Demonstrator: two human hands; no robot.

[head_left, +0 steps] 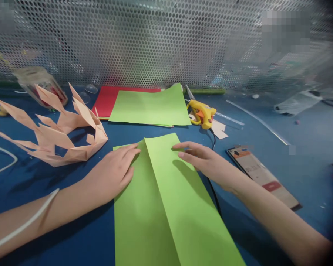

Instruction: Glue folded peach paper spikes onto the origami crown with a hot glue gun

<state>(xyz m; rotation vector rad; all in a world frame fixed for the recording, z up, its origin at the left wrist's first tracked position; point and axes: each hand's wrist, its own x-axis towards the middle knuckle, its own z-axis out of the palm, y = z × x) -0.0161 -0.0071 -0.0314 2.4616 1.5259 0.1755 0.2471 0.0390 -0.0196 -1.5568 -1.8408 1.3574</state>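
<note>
A green sheet of paper (166, 207) lies on the blue table in front of me, folded lengthwise so its right half lies over the left. My left hand (113, 171) rests flat on the paper's upper left part, fingers stretched toward the fold's top end. My right hand (202, 159) lies on the folded flap's upper right edge, fingers extended and pressing down near the top corner. Neither hand grips anything.
A folded peach paper shape (61, 133) sits at left. More green sheets (152, 107) and a red sheet (107, 99) lie behind. A yellow glue gun (202, 114) with a black cord, a phone (262, 175) and a perforated mesh wall (166, 40) are at the back and right.
</note>
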